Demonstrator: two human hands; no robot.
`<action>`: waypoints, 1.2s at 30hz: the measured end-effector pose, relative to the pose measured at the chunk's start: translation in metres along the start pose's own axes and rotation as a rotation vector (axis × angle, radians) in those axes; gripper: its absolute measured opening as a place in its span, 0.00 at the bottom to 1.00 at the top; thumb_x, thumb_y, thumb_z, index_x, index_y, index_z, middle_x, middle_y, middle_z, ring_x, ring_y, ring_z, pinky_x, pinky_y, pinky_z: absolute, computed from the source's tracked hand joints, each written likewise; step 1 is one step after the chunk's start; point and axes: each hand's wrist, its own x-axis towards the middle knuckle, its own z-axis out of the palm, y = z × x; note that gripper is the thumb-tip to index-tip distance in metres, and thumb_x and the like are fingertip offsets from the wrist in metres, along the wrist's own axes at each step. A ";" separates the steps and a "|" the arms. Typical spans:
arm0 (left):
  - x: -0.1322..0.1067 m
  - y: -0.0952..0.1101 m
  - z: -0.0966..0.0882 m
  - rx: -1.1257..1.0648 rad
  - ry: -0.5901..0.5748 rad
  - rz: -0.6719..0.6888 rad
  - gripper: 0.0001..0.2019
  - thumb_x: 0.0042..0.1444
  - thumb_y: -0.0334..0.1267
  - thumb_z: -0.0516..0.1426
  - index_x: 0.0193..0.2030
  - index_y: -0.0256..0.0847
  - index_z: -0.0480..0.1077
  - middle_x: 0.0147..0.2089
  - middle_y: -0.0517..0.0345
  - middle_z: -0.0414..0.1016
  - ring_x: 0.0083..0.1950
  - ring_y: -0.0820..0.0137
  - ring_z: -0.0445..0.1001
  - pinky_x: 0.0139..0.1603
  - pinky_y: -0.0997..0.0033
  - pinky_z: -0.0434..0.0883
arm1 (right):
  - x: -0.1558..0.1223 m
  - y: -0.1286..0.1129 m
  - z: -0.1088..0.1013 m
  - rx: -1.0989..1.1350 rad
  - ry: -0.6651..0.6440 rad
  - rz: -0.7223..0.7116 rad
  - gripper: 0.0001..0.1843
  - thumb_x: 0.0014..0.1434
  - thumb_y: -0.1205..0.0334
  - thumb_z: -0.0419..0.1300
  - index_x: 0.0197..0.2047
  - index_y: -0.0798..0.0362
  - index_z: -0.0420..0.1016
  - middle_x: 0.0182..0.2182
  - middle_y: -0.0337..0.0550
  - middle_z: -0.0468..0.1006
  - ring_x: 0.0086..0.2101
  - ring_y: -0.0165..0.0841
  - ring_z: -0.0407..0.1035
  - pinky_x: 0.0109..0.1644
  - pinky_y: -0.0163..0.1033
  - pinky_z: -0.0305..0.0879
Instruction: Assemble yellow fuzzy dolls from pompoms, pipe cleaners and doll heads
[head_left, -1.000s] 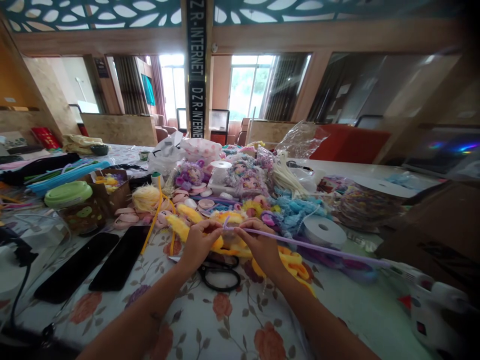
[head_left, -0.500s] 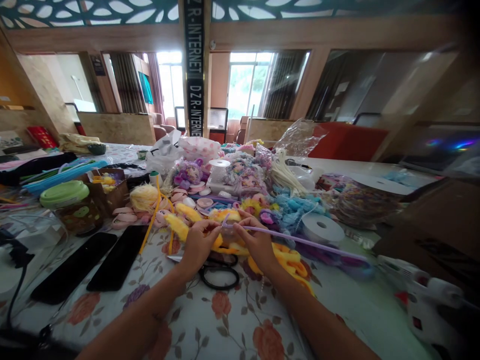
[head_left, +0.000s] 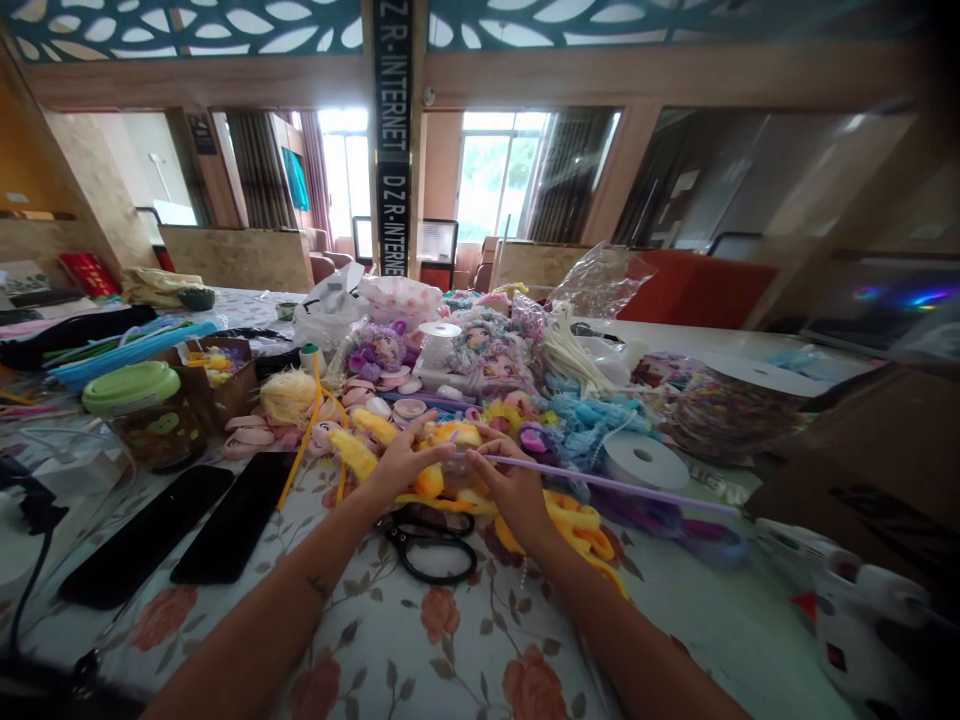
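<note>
A person's right hand (head_left: 516, 487) pinches a purple pipe cleaner (head_left: 615, 484) near its left end, the stem running low over the cluttered floral surface (head_left: 450, 650) to the right, toward a white glue gun (head_left: 847, 590). The left hand (head_left: 400, 466) stretches its fingers to the stem's tip; whether it grips cannot be told. Black scissors (head_left: 429, 546) lie just beneath the hands, beside yellow fuzzy stems (head_left: 577, 525), a white ribbon spool (head_left: 645, 461) and two black phones (head_left: 229, 528).
</note>
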 end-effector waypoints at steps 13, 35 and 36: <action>-0.005 -0.004 0.006 -0.439 -0.112 -0.092 0.35 0.45 0.37 0.66 0.61 0.42 0.60 0.49 0.51 0.75 0.48 0.63 0.74 0.52 0.64 0.69 | 0.001 0.008 -0.003 0.020 -0.003 0.044 0.10 0.49 0.54 0.65 0.24 0.51 0.76 0.44 0.50 0.78 0.53 0.46 0.65 0.57 0.48 0.56; -0.009 -0.011 0.003 -0.534 -0.163 -0.079 0.38 0.44 0.37 0.66 0.63 0.44 0.59 0.56 0.50 0.71 0.55 0.58 0.70 0.57 0.58 0.66 | -0.001 0.005 -0.004 -0.012 0.038 0.062 0.11 0.48 0.54 0.66 0.21 0.51 0.74 0.49 0.51 0.76 0.57 0.49 0.61 0.59 0.50 0.54; -0.010 -0.011 0.003 -0.532 -0.165 -0.081 0.38 0.44 0.37 0.66 0.63 0.44 0.59 0.56 0.50 0.71 0.55 0.58 0.70 0.58 0.58 0.65 | -0.001 0.005 -0.004 -0.013 0.038 0.060 0.11 0.48 0.54 0.66 0.22 0.51 0.74 0.49 0.51 0.76 0.57 0.49 0.61 0.58 0.50 0.54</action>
